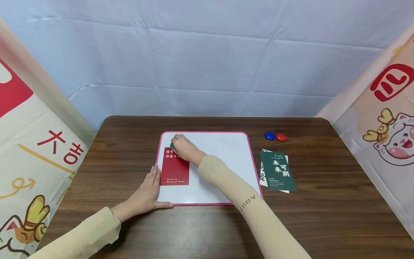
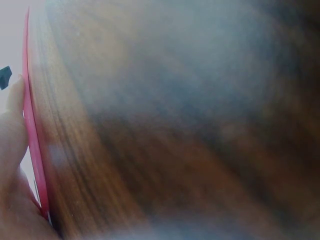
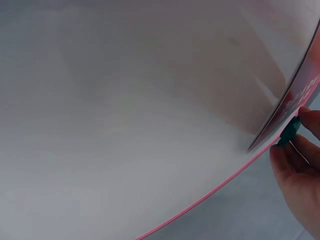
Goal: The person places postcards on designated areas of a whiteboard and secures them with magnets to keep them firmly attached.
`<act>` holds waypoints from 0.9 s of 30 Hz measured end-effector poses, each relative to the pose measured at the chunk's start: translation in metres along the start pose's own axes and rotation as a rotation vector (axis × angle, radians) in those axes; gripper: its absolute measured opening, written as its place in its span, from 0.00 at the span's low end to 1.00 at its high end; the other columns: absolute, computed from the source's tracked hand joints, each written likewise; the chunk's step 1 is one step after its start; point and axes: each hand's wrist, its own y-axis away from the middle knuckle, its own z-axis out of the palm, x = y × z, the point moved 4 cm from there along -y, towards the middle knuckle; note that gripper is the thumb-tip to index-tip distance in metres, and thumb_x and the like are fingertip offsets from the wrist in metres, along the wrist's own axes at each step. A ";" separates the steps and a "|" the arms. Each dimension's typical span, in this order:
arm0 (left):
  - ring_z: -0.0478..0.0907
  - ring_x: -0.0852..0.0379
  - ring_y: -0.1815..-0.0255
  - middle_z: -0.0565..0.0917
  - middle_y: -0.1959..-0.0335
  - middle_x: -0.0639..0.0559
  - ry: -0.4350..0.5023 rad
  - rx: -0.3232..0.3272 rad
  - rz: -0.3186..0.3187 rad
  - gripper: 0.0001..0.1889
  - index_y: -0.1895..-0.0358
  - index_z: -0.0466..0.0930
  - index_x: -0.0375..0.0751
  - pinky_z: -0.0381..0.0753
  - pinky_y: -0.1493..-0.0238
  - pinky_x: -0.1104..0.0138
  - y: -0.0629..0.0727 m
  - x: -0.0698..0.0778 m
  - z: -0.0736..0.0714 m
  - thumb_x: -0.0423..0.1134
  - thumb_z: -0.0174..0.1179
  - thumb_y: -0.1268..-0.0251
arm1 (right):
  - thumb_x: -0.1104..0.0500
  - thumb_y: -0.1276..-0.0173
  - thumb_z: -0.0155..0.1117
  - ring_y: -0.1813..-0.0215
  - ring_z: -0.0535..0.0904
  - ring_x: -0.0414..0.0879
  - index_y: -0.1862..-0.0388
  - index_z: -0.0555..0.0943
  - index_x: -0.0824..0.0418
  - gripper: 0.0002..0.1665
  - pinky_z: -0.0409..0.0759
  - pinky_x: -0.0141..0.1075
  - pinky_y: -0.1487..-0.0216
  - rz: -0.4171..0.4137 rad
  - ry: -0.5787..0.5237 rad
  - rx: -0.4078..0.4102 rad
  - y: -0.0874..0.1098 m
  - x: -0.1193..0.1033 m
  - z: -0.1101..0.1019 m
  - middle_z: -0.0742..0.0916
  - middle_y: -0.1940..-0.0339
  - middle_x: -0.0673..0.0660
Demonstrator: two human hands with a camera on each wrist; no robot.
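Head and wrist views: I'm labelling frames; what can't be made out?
- Red rectangular card, top lettering, head view: partly behind the right hand.
- Small green disc, head view: mostly behind that hand.
- White card, head view: mostly under the dark-green rectangular card.
- Left hand, left wrist view: cut by left edge.

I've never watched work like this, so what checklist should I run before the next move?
1. Right hand pinches the round green disc: ok.
2. Left hand touches the edge of the pink-edged, white rectangular board: ok.
3. Rectangular red card with white lettering lies on the board: ok.
4. Red card's lettering uncovered: not ok; the right hand hides some.
5. Green disc touching the red card: cannot tell; contact hidden.
6. Shiny round blue disc and shiny round red disc lie off the board: ok.
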 end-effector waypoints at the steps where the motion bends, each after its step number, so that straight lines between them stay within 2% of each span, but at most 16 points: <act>1: 0.42 0.39 0.30 0.45 0.30 0.34 0.001 -0.002 -0.002 0.63 0.31 0.42 0.27 0.56 0.35 0.50 0.000 0.000 0.000 0.65 0.66 0.62 | 0.54 0.37 0.62 0.50 0.73 0.44 0.47 0.75 0.64 0.22 0.72 0.28 0.48 0.000 0.002 0.001 0.000 0.000 0.000 0.79 0.51 0.55; 11: 0.42 0.40 0.30 0.45 0.30 0.34 0.000 -0.002 -0.002 0.63 0.31 0.42 0.27 0.56 0.35 0.50 0.000 0.000 -0.001 0.66 0.66 0.62 | 0.55 0.37 0.62 0.50 0.73 0.45 0.46 0.75 0.64 0.22 0.72 0.28 0.47 0.007 -0.023 0.005 0.000 0.000 0.000 0.79 0.51 0.56; 18: 0.41 0.40 0.30 0.44 0.30 0.34 0.002 -0.003 -0.009 0.63 0.31 0.41 0.27 0.55 0.35 0.49 0.004 0.003 -0.005 0.66 0.65 0.62 | 0.57 0.36 0.61 0.49 0.73 0.46 0.46 0.75 0.66 0.22 0.71 0.30 0.45 0.000 -0.067 0.052 0.002 0.008 -0.016 0.79 0.51 0.57; 27: 0.41 0.40 0.30 0.43 0.29 0.35 0.005 -0.006 -0.008 0.63 0.31 0.41 0.28 0.56 0.35 0.50 0.005 0.004 -0.006 0.65 0.65 0.62 | 0.58 0.37 0.61 0.47 0.71 0.46 0.44 0.73 0.64 0.23 0.72 0.31 0.45 0.037 -0.074 0.027 0.008 0.021 -0.024 0.78 0.47 0.57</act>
